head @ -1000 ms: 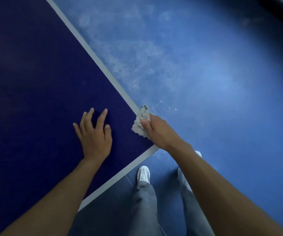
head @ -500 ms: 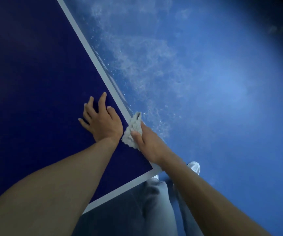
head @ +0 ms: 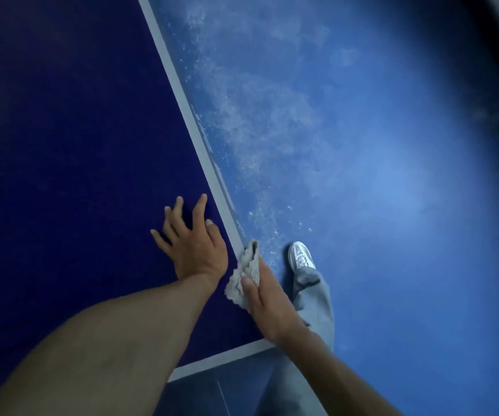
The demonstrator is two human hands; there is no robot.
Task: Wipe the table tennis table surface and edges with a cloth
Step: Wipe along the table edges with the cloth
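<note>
Cloth (head: 248, 271) pinched by right hand (head: 267, 307) against table (head: 62, 145) side edge, near corner.

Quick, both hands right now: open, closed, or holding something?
Left hand: open, flat on the table.
Right hand: holding the cloth against the table's side edge.

A white shoe (head: 300, 256) is being seen flat on the blue floor (head: 407, 181). A grey trouser leg (head: 314, 298) is being bunched over its heel. Beyond the shoe's toe, a pale dusty smear (head: 242, 115) is being shown.
</note>
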